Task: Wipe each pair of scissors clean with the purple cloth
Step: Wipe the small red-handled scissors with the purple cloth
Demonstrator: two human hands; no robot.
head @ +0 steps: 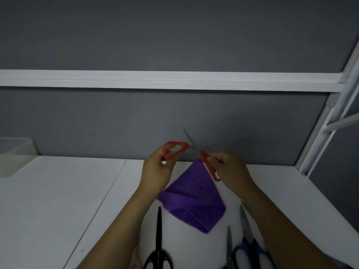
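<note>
Red-handled scissors (pixel 194 150) are held up above the white table (pixel 58 191), spread wide open. My left hand (pixel 157 171) grips one red handle loop at the upper left. My right hand (pixel 231 169) grips the other red handle, which slants down to the right. One thin blade points up and left against the grey wall. The purple cloth (pixel 192 199) lies folded flat on the table below and between both hands, with no hand on it.
Black scissors (pixel 159 245) lie shut near the bottom edge, left of the cloth. Blue-handled scissors (pixel 250 247) and another grey blade (pixel 229 247) lie at the bottom right beside my right forearm. A translucent bin (pixel 15 152) stands far left. White frame posts rise at right.
</note>
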